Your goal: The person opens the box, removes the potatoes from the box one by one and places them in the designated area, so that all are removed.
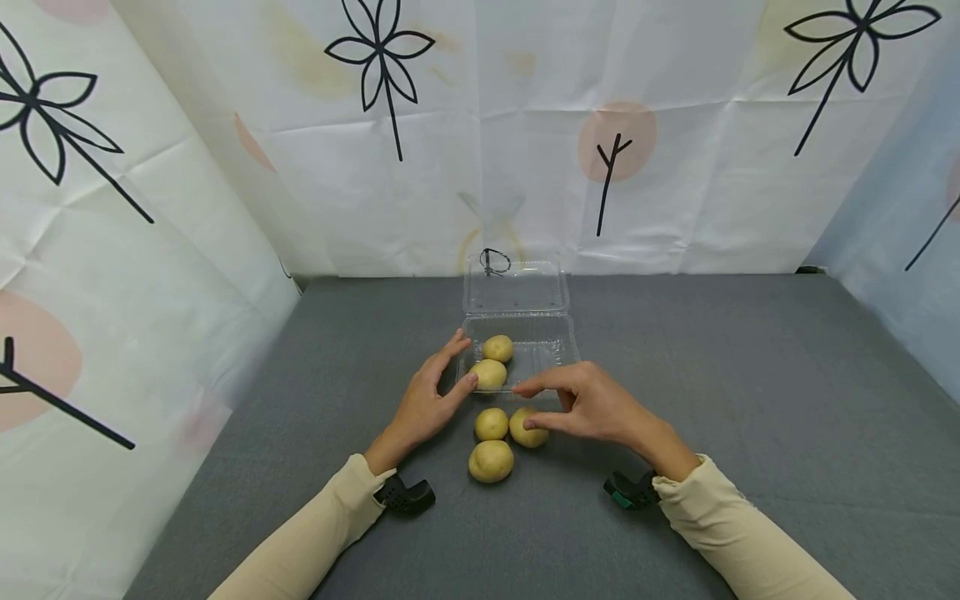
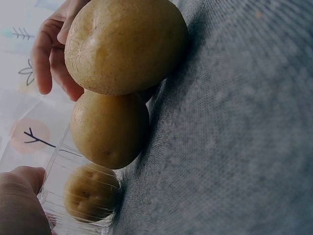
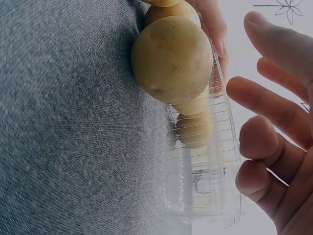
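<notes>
A clear plastic clamshell container point(image 1: 536, 350) stands on the table with its lid point(image 1: 517, 287) raised at the back. Inside, along its left side, lie a far potato point(image 1: 498, 348) and a nearer potato point(image 1: 490, 375). My left hand point(image 1: 427, 404) rests at the container's front left corner, fingers extended along the side, thumb at the rim. In front lie three more potatoes: a left one point(image 1: 491, 424), a right one point(image 1: 529, 427) and the closest one point(image 1: 491, 462). Above the right one hovers my right hand point(image 1: 592, 404), thumb and loosely bent fingers apart, nothing between them.
The grey cloth-covered table point(image 1: 712, 375) spreads out on both sides of the container. Behind it hangs a white curtain point(image 1: 690, 192) printed with leaves and twigs, and another stretch of curtain point(image 1: 150, 292) runs along the left. Each wrist wears a black camera point(image 1: 408, 497).
</notes>
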Demonstrator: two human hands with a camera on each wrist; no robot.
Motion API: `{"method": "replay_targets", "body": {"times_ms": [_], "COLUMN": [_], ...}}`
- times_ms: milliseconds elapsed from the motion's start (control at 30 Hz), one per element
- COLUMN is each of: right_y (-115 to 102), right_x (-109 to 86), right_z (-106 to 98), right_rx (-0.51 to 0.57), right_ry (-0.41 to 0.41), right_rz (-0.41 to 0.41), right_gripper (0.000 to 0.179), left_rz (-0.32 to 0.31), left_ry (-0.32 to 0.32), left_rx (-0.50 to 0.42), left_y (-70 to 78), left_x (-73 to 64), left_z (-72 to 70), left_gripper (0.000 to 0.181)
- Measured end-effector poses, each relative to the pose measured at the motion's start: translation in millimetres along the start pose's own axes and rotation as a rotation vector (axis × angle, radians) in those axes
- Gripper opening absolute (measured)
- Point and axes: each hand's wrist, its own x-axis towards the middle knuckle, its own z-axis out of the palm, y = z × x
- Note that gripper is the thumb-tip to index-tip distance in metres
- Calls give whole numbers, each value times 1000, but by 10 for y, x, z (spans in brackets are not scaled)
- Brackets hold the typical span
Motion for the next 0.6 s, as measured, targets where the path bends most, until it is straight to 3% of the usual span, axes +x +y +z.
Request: {"method": "replay_targets", "body": {"times_ms": [367,600], "right_y": [42,38], "right_x": [9,-6], "right_z": [12,7], "right_rx": [-51,-122], "right_ry": [129,184], "right_rz": [-45,0], "right_gripper": [32,33], "left_rz": [8,10], "left_ry": [1,3], "left_rx": [4,-2], "left_y": [-8,-9], "left_x": [4,4], "left_z": [1,-1], "left_gripper": [59,59]}}
